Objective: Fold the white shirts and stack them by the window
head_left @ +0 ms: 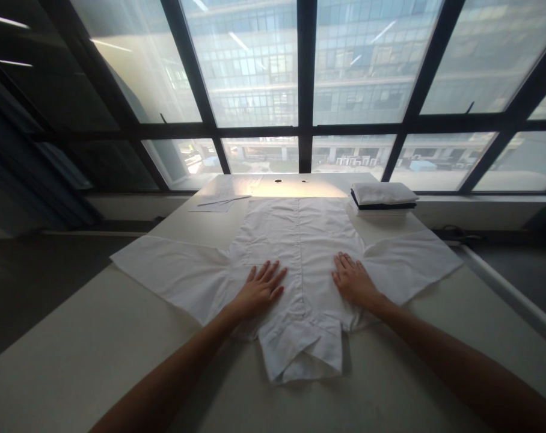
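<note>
A white shirt (273,231) lies spread out front side up, its collar (300,349) toward me and its hem at the far side. Both short sleeves reach out sideways, and a button placket runs down the middle. My left hand (260,290) rests flat on the shirt's left front panel with the fingers apart. On the right front panel, near the sleeve seam, my right hand (352,279) also lies flat, fingers stretched forward. Neither hand grips the cloth.
The shirt is on a white table (133,337). A stack of folded clothes (383,195), white and dark, sits at the back right. Sheets of paper (219,203) lie at the back left. Two round holes show near the far edge, before large windows (250,72).
</note>
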`<action>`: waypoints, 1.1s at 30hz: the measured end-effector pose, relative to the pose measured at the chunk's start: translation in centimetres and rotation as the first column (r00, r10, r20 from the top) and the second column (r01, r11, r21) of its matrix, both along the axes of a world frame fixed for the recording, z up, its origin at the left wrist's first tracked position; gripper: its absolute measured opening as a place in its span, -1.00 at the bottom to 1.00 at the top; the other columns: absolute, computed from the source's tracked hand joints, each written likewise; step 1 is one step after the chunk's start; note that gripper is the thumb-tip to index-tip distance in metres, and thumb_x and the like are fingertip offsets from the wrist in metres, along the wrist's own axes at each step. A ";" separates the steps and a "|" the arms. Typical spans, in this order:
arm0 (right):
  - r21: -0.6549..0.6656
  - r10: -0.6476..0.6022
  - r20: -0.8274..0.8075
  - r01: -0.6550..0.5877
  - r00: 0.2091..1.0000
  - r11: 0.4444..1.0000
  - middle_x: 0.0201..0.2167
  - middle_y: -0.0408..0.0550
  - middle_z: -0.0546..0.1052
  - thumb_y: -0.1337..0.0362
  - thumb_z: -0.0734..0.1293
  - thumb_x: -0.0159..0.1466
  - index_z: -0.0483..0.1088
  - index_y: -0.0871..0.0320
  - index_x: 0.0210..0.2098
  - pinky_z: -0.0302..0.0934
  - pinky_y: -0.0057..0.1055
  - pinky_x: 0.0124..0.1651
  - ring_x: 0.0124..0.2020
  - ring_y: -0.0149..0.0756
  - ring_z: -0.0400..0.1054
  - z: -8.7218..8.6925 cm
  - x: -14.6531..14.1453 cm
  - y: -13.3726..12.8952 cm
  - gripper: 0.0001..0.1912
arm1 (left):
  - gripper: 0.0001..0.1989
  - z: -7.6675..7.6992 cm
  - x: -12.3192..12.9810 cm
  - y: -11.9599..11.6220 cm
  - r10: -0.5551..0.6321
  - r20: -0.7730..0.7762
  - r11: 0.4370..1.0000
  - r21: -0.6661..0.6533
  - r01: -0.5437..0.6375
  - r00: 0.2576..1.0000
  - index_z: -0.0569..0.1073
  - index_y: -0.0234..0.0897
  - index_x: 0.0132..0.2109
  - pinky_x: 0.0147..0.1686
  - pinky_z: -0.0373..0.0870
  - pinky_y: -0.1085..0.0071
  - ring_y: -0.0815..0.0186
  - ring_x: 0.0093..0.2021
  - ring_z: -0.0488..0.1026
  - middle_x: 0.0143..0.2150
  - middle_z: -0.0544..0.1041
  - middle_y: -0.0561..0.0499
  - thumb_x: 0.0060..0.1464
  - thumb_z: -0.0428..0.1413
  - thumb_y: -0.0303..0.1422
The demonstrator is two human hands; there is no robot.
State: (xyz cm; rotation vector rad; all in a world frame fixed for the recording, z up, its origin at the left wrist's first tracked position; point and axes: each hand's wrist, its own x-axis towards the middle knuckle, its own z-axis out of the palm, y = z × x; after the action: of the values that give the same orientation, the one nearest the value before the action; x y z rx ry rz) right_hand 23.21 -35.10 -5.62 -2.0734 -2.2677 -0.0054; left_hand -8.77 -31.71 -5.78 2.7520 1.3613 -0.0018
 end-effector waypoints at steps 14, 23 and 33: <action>0.074 0.009 0.029 -0.011 1.000 0.997 0.45 0.24 0.11 0.21 0.04 0.45 0.13 0.37 0.41 -0.05 0.07 0.39 0.45 0.01 -0.02 -0.7 -0.1 0.2 -0.39 | -0.29 3.0 7.1 3.7 -0.125 0.020 0.978 -0.167 0.127 0.992 -0.25 -0.09 0.53 0.36 -0.29 -0.33 -0.02 0.53 -0.42 0.56 -0.30 -0.06 0.41 -0.28 0.07; 0.083 0.012 -0.011 -0.011 1.000 0.996 0.45 0.23 0.11 0.21 0.08 0.44 0.16 0.30 0.40 -0.09 0.07 0.40 0.45 -0.01 -0.02 -1.5 0.0 0.4 -0.40 | -0.38 0.9 9.0 9.6 0.013 0.080 1.000 0.015 -0.014 0.997 0.02 -0.23 0.49 0.43 -0.14 -0.08 0.07 0.52 -0.14 0.53 -0.01 -0.08 0.44 -0.27 -0.06; -0.037 0.036 -0.163 -0.043 0.986 0.998 0.50 0.18 -0.04 0.16 0.05 0.45 0.02 0.30 0.46 -0.24 0.04 0.45 0.51 -0.07 -0.24 -0.2 -1.1 0.1 -0.34 | -0.45 -0.1 8.9 9.8 -0.016 0.136 0.998 0.069 0.007 0.991 0.10 -0.20 0.47 0.40 -0.03 -0.11 0.07 0.50 -0.06 0.51 0.05 -0.06 0.45 -0.30 -0.23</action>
State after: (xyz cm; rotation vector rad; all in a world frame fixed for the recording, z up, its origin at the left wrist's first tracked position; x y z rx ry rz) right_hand 22.11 -34.98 -5.86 -1.9672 -2.2285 0.2048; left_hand 0.09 -21.93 -5.85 2.7567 1.3346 0.2321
